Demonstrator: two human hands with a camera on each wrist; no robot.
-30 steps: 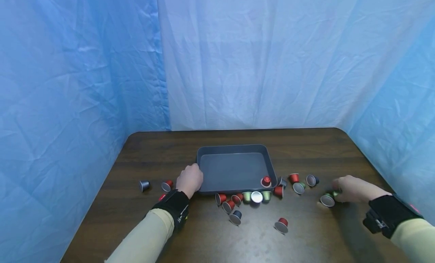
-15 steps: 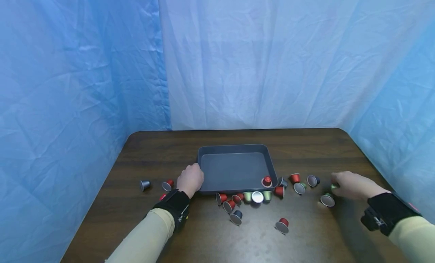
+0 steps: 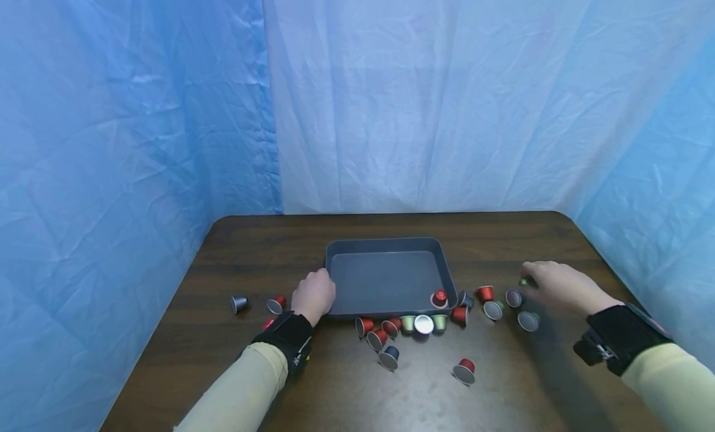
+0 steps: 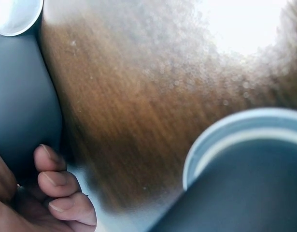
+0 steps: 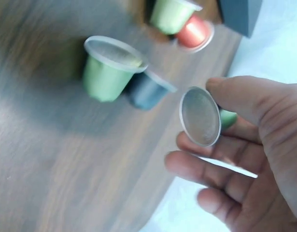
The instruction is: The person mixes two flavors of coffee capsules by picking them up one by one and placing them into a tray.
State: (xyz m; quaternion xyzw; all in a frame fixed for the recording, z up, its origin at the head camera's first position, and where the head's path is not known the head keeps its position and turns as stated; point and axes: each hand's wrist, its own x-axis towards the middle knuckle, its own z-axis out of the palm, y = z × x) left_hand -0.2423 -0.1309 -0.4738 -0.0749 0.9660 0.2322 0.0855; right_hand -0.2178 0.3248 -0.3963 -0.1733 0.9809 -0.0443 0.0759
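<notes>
My left hand grips the left wall of a dark grey tray, and its curled fingers show against the tray's side in the left wrist view. My right hand is raised over the table's right side. Between its thumb and fingers it pinches a green coffee capsule, the foil lid facing the wrist camera. Beneath this hand lie another green capsule and a dark blue capsule. One red capsule stands in the tray's near right corner.
Along the tray's front lie red capsules, green capsules and a white-lidded capsule. Others are scattered: a red one near the front, a dark blue one at left. Blue sheets hang behind the table.
My right hand has lifted and moved left and away from me, carrying a green capsule. The other green capsule beside it has shifted slightly left. My left hand stays at the tray.
</notes>
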